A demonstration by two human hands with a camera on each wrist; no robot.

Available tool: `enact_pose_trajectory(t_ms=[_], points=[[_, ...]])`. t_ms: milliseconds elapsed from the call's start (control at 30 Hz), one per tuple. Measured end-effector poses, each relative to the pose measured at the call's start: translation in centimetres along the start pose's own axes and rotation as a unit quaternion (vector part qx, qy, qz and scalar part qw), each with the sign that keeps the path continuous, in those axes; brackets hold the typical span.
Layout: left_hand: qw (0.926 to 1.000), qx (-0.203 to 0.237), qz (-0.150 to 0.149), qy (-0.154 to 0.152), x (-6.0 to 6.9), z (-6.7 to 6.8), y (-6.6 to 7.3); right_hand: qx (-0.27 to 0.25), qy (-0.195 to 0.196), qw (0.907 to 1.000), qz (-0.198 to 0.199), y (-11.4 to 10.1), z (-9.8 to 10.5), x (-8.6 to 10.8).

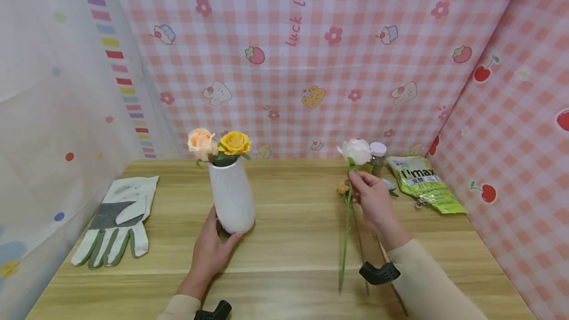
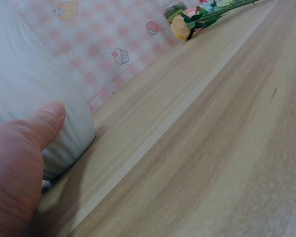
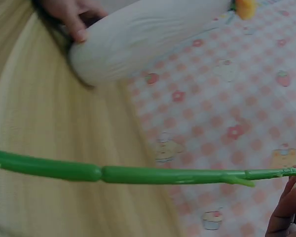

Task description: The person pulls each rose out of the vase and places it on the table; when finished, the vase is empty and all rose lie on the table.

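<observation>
A white vase (image 1: 233,196) stands on the table at centre left, with a peach rose (image 1: 202,143) and a yellow rose (image 1: 235,143) in its mouth. Around the vase's lower part my left hand (image 1: 213,251) is curled, and its thumb lies on the vase wall (image 2: 34,84) in the left wrist view. My right hand (image 1: 375,204) pinches the green stem (image 1: 345,241) of a white flower (image 1: 356,152) just below the bloom. That stem crosses the right wrist view, with the vase (image 3: 148,39) beyond it.
A grey and white glove (image 1: 120,216) lies at the left. Behind my right hand are a jar with a white lid (image 1: 378,150), an orange flower (image 1: 343,187) and other stems lying on the table (image 1: 293,241). Farther right lies a green packet (image 1: 426,184).
</observation>
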State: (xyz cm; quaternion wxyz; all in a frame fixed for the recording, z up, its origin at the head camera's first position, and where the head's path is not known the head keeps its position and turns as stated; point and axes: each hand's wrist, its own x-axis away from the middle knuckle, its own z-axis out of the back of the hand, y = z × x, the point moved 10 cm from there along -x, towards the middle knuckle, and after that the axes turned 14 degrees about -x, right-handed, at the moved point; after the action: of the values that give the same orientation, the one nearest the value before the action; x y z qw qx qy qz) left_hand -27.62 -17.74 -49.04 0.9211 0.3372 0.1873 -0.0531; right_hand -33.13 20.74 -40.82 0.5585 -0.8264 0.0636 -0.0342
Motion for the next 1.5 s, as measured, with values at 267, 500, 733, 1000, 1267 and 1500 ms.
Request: enact_pose_trajectory(t_ms=[267,500,733,1000,1267,1500], points=[[1.0,-0.001,0.003,0.002,0.1,-0.2,-0.1,0.074,-0.047,0.9925,-0.085,5.3,-1.4,-0.1],[1.0,-0.005,-0.001,0.003,0.1,0.0,0.0,0.166,-0.099,0.9797,-0.053,5.9,-2.5,0.1],[0.9999,-0.013,0.007,0.001,0.0,0.0,-0.1,0.265,-0.084,0.9592,0.052,5.4,-1.8,-0.4],[0.9999,-0.007,0.013,-0.005,0.0,-0.1,-0.3,0.312,-0.061,0.9466,0.054,6.5,-0.6,-1.1],[0.9997,-0.007,0.02,-0.01,0.0,-0.1,-0.4,0.361,-0.072,0.9294,0.031,7.4,-0.1,-1.4],[0.9997,-0.004,0.022,-0.014,0.0,-0.2,-0.5,0.386,-0.074,0.9195,0.016,8.0,0.4,-1.4]])
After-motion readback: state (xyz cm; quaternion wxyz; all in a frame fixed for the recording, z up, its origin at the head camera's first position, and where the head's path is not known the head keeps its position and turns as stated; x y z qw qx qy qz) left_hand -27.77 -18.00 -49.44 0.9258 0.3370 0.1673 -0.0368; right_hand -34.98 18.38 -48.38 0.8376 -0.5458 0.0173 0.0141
